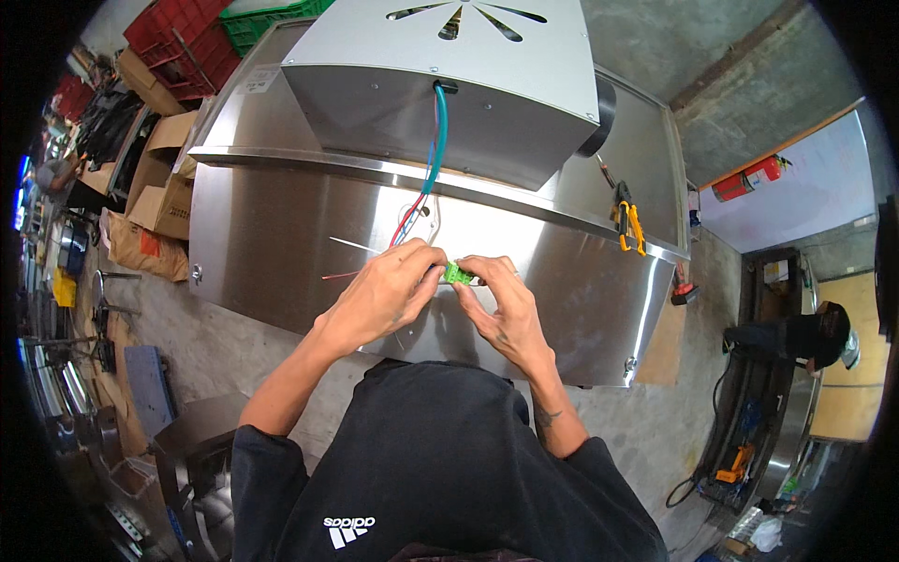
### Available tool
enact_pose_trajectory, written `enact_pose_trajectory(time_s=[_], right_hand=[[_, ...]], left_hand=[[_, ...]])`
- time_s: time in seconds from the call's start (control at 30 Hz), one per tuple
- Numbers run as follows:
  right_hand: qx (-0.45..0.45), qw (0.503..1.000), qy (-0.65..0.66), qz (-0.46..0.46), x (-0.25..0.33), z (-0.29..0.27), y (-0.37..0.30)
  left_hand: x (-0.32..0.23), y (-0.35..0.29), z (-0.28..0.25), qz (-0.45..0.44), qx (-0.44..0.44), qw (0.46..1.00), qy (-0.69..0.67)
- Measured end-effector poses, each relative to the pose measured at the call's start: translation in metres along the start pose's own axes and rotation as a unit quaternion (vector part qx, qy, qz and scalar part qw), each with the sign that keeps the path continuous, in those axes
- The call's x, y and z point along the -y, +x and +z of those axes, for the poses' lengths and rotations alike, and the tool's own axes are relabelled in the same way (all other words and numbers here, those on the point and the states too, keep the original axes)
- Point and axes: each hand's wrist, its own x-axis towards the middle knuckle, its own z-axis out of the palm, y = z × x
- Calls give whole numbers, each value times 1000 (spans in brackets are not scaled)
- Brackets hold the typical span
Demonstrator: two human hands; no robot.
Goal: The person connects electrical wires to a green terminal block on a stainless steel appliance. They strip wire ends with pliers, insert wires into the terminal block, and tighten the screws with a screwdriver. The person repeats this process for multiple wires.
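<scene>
A small green terminal block (456, 273) sits between my fingertips, over the front of a stainless steel cabinet (262, 244). My right hand (508, 309) pinches the block from the right. On its left, my left hand (389, 292) is closed at the block with thumb and fingers together, apparently on a wire end that the fingers mostly hide. A teal cable (442, 131) comes down from a metal housing (421, 108) and splits into red and blue wires (408, 221) that pass behind my left hand. Loose thin wire ends (339, 276) stick out to its left.
Yellow-handled pliers (629, 223) and a screwdriver (607, 172) lie at the cabinet's right ledge. Cardboard boxes (161, 192) and red crates (183, 42) stand at the left. A fire extinguisher (747, 178) is on the right, and another person (796, 337) is farther off there.
</scene>
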Motion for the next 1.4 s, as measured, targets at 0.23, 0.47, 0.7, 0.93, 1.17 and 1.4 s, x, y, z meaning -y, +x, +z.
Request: enact_pose_trajectory(time_s=[0.23,0.47,0.7,0.93,1.17,1.4], right_hand=[[16,1000,15,1,-12,2,3],[8,1000,24,3,-19,0,5],[17,999,26,25,-18,-2,2],[10,999,37,8,-19,1,0],[7,999,41,-3,-20,5,-1],[38,997,54,33,-13,-8,0]], left_hand=[[15,2,9,-13,6,1000,-15],[17,8,8,-49,24,998,-32],[11,15,-1,-78,86,992,-52],[8,13,-3,-42,101,993,-40],[9,10,-2,-47,124,991,-5],[12,12,7,-37,110,993,-28]])
